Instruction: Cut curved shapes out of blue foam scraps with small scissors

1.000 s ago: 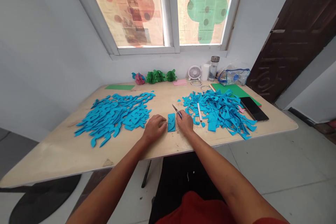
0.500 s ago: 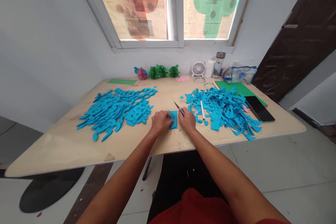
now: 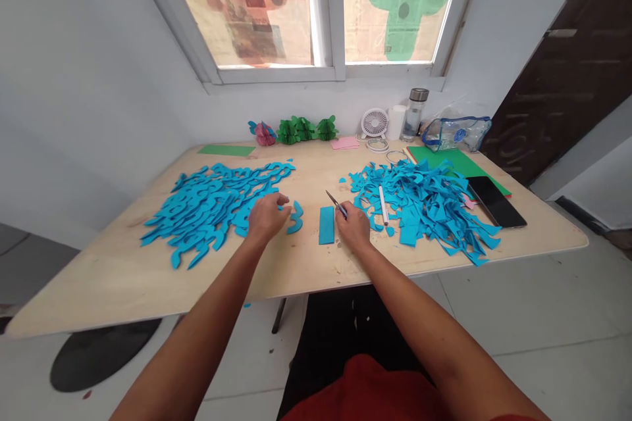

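My right hand rests on the table, wrapped round a pair of scissors whose blades point away to the left. Just left of it lies a narrow blue paper rectangle. My left hand is closed at the edge of the left pile, with a curved blue paper cut-out, like a figure 3, at its fingertips. Part of that cut-out is hidden by the fingers. Beyond this hand spreads a pile of similar blue curved cut-outs.
Blue paper scraps are heaped at the right, with a white pen on them. A phone lies beside green sheets. Along the wall stand green paper crafts, a small fan and a bottle.
My left hand has moved left off the blue paper with the curved cut-out, uncovering the rectangle. My right hand keeps the scissors in nearly the same spot. The view has tilted slightly.
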Demonstrator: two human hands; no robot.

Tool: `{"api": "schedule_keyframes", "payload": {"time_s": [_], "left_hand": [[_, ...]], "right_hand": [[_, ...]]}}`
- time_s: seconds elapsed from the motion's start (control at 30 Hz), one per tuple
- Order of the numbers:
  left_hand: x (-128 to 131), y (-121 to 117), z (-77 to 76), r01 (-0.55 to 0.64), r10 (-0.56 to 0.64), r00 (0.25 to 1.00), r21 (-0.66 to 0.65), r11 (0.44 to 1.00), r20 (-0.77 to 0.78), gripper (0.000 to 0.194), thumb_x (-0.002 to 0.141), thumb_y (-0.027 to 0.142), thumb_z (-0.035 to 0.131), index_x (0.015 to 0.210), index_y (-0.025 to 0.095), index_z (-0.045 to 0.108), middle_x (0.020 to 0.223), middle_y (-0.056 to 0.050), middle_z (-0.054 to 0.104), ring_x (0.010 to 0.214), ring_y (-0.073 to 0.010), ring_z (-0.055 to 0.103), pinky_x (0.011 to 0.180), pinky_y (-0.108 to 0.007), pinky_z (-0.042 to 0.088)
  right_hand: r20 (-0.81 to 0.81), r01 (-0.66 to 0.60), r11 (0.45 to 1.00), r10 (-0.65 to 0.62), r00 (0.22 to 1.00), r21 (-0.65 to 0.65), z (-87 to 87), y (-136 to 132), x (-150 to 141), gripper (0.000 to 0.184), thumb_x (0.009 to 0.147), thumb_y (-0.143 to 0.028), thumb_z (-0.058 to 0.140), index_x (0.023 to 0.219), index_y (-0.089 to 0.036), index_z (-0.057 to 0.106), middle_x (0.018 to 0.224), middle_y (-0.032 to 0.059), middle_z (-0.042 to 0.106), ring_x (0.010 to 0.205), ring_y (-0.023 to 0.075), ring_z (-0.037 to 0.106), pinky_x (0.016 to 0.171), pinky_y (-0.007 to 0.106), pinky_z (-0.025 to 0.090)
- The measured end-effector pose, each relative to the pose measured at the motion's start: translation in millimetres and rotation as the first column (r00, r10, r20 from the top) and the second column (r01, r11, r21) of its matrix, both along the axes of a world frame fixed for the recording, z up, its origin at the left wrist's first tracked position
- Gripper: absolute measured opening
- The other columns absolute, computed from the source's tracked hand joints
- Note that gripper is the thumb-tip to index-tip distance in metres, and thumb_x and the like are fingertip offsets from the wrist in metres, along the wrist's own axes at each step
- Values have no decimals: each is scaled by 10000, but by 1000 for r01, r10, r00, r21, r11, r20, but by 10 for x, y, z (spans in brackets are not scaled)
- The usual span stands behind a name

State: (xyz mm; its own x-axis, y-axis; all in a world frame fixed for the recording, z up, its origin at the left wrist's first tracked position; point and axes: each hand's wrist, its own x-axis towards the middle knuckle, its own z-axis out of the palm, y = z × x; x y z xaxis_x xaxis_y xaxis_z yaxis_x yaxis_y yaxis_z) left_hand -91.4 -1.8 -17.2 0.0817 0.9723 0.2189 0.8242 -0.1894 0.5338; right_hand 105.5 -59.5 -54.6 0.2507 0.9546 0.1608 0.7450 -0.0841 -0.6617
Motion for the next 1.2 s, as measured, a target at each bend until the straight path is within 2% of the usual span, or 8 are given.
{"api": "schedule_keyframes", "payload": {"time_s": [0.13, 0.3, 0.5, 0.7, 0.87, 1.0, 1.1, 1.2], "left_hand": [[299, -135, -136, 161, -154, 966, 18, 987, -208, 142, 766, 323, 552, 781, 218, 646, 856, -73, 688, 882, -247, 612, 742, -328, 448], [586, -127, -184, 184, -197, 939, -73, 980, -283, 233, 742, 376, 590, 884, 201, 651, 934, -106, 687, 898, -268, 625, 720, -329, 446], [623, 76, -120, 176, -241, 915, -217, 960, -324, 171, 698, 336, 619, 822, 219, 635, 835, -82, 691, 846, -257, 649, 655, -302, 430], [630, 53, -66, 177, -237, 926, -217, 960, -295, 198, 677, 307, 644, 837, 221, 567, 796, -50, 681, 777, -229, 641, 593, -284, 404], [631, -47, -107, 138, -157, 975, -126, 982, -157, 181, 678, 167, 570, 830, 239, 500, 735, -11, 660, 722, -208, 630, 560, -276, 372], [602, -99, -134, 148, -128, 977, -107, 983, 172, 191, 659, 159, 535, 829, 237, 492, 650, 24, 615, 656, -180, 609, 565, -272, 390], [565, -119, -107, 205, -99, 858, -159, 966, 505, 265, 635, 280, 590, 878, 226, 500, 595, 50, 567, 600, -165, 591, 552, -266, 406], [534, -122, -35, 271, -46, 712, -213, 939, 701, 407, 570, 376, 663, 907, 210, 508, 597, 57, 546, 567, -147, 570, 528, -253, 393]], "right_hand": [[4, -8, 1000, 8, 1000, -3, 8, -5, 1, 189, 914, -284, 461, 886, -224, 638, 750, 30, 645, 730, 180, 554, 572, 265, 254], [8, -11, 1000, 11, 1000, 1, 13, -8, 1, 186, 914, -295, 466, 885, -220, 633, 765, 36, 652, 735, 181, 558, 572, 267, 253], [10, -7, 1000, 7, 1000, -3, 8, -8, -6, 174, 906, -287, 474, 874, -226, 634, 765, 35, 656, 732, 184, 561, 572, 267, 257], [8, -6, 1000, 6, 1000, 23, -14, -3, -11, 158, 897, -277, 480, 859, -224, 624, 773, 36, 657, 734, 185, 566, 573, 266, 263], [-20, 9, 999, -8, 1000, 39, -17, 1, -20, 151, 893, -275, 483, 842, -222, 615, 768, 38, 653, 747, 186, 569, 576, 261, 272], [-106, 32, 998, -26, 994, 54, 0, -10, -13, 162, 895, -271, 467, 821, -222, 604, 759, 32, 654, 746, 184, 576, 583, 251, 300], [-256, 55, 994, -30, 966, 91, 18, -15, 5, 163, 884, -260, 456, 805, -216, 592, 754, 26, 659, 750, 181, 588, 604, 242, 347], [-446, 65, 986, 11, 895, 155, 50, 13, 22, 169, 861, -257, 459, 764, -201, 585, 756, 28, 669, 750, 171, 596, 650, 242, 394]]}}
